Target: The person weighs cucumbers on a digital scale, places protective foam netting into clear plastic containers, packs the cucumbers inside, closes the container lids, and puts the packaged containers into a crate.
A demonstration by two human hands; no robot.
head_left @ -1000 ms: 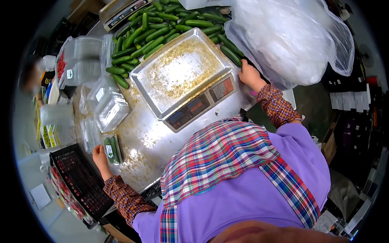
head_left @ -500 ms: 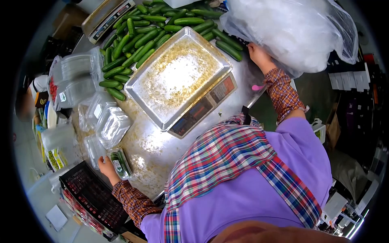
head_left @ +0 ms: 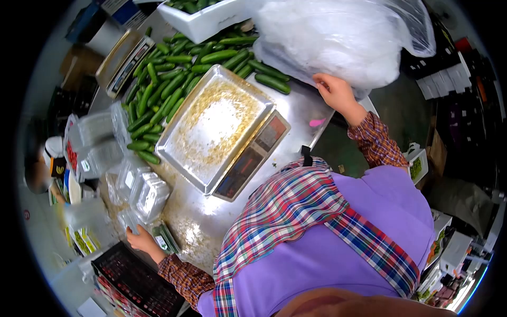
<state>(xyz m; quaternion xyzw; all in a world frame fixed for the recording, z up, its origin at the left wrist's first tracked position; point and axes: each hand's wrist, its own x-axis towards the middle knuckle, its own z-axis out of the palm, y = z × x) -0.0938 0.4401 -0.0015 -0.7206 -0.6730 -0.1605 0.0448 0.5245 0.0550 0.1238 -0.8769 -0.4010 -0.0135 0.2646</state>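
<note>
My left hand (head_left: 142, 242) is at the table's left front, its fingertips closed on the near end of a clear plastic container (head_left: 128, 218). Just right of that hand is a packed tray of cucumbers (head_left: 166, 238) with a label. My right hand (head_left: 338, 95) is above the table's right edge, fingers loosely bent and apart, with nothing visible in them. It is close to the underside of a large clear bag of white material (head_left: 327, 42); I cannot tell if they touch. A scale with a stained metal pan (head_left: 214, 124) stands between my hands.
Loose cucumbers (head_left: 169, 87) are heaped behind the scale, below a white foam box (head_left: 203, 21). Stacked clear containers (head_left: 148, 195) lie at the left. A second scale (head_left: 127, 63) stands at the back left. A black crate (head_left: 137, 280) is beside my left arm. Another person (head_left: 39, 171) is at far left.
The view has shifted, bringing the foam box further into sight. My right hand has moved slightly right relative to the table. My left hand stays by the clear container.
</note>
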